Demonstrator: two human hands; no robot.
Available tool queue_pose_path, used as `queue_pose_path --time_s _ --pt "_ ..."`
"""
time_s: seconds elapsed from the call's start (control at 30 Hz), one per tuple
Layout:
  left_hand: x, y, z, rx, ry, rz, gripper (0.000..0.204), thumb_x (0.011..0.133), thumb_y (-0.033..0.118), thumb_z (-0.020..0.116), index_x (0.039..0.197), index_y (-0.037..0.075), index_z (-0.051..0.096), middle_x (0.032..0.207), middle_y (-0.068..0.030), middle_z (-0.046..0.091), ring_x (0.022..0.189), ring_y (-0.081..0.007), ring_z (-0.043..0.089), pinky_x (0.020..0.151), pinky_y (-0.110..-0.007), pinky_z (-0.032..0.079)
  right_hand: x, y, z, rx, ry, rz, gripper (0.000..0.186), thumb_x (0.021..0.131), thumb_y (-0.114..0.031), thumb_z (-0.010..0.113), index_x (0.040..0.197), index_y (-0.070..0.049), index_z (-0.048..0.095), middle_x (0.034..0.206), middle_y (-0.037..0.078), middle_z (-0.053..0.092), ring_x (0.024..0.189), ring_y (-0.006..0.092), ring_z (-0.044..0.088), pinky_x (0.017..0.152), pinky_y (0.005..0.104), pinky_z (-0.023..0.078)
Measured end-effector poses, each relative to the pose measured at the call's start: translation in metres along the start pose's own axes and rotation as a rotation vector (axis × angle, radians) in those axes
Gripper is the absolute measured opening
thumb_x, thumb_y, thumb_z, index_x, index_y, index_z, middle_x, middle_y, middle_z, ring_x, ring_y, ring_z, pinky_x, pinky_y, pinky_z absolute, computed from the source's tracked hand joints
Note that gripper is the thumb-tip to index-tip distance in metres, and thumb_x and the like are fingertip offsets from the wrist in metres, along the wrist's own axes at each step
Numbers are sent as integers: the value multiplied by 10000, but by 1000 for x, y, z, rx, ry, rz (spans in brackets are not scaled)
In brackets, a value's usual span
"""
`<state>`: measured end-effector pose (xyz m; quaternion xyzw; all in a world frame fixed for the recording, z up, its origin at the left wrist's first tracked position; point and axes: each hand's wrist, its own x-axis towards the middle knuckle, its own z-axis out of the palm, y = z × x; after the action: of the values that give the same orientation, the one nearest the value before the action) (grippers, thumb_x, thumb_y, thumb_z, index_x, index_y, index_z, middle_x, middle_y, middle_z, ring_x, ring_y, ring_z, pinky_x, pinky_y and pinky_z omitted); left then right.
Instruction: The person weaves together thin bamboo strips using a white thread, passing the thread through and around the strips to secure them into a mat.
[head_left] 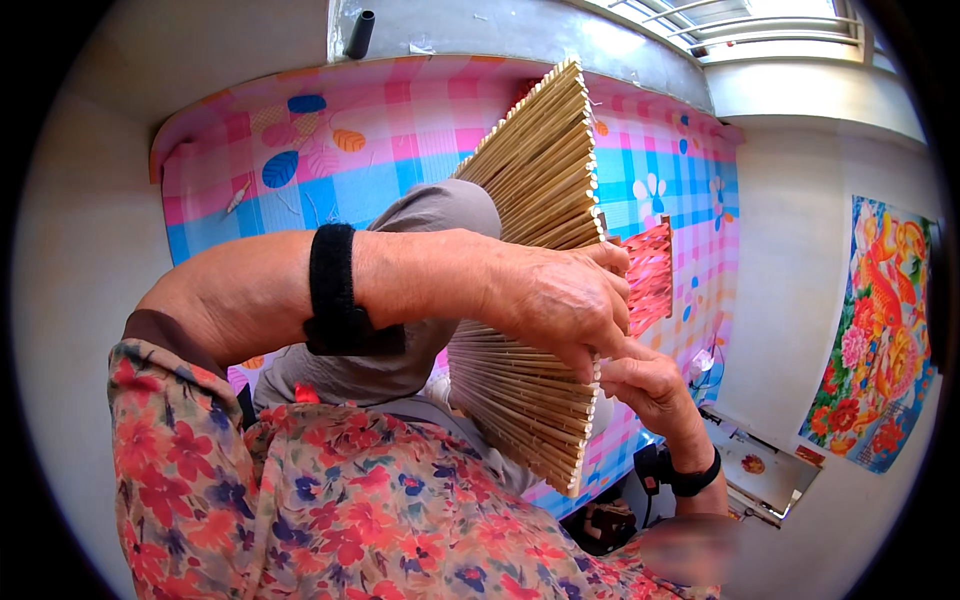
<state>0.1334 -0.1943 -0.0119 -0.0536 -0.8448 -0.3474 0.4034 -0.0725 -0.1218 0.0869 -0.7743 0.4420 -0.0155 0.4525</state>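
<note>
A mat of thin straw-coloured sticks [535,160] stands on edge across my lap, its pale cut ends lined up on the right side. My left hand [560,300] is closed over the middle of that edge, fingers curled around the stick ends. Just below and to the right, my right hand [648,385] has its fingers bent and pinched close to the same edge, almost against my left fingertips. Whatever lies between the right fingers is too small or hidden to make out. Black straps circle both wrists.
A pink and blue checked sheet [330,190] covers the bed around me. Behind the mat lies a red patterned piece [650,275]. My grey-trousered knee [440,210] is bent beside the mat. A dark cylinder [360,35] stands on the ledge; a colourful fish poster [870,330] hangs at right.
</note>
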Motion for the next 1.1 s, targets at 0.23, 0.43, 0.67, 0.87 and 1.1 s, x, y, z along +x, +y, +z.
queue_pose_path --time_s 0.23,0.43,0.67,0.87,1.1 --pt "0 1 0 -6 -10 -5 200 791 312 682 806 115 653 787 -34 599 932 -241 553 1038 -498 262 1 5 -5 78 -56 5 198 798 39 655 980 -40 659 766 59 553 706 201 566 598 311 445" --pt "1 1 -1 -27 4 -3 193 779 294 694 813 106 666 799 -42 607 948 -241 560 1045 -498 264 -5 8 -8 83 -84 29 136 828 21 635 959 -16 645 805 75 579 667 166 576 590 287 471" --pt "3 -1 -1 -10 -20 -19 182 774 290 695 792 113 656 793 -24 607 933 -223 567 1038 -485 271 -6 -1 -5 3 -25 34 202 802 32 665 989 -44 667 721 55 520 658 196 537 569 310 419" --pt "2 1 1 -8 19 -2 176 769 288 697 796 121 648 770 -17 595 914 -220 567 1030 -478 276 -1 -5 -2 -57 8 11 153 797 16 680 936 -42 652 739 56 538 682 201 566 570 308 430" --pt "1 3 0 3 21 -17 187 747 293 712 793 124 648 771 -17 600 890 -216 563 1015 -462 287 0 -8 10 -115 63 8 129 789 30 670 884 -30 607 771 77 548 692 238 584 595 309 457"
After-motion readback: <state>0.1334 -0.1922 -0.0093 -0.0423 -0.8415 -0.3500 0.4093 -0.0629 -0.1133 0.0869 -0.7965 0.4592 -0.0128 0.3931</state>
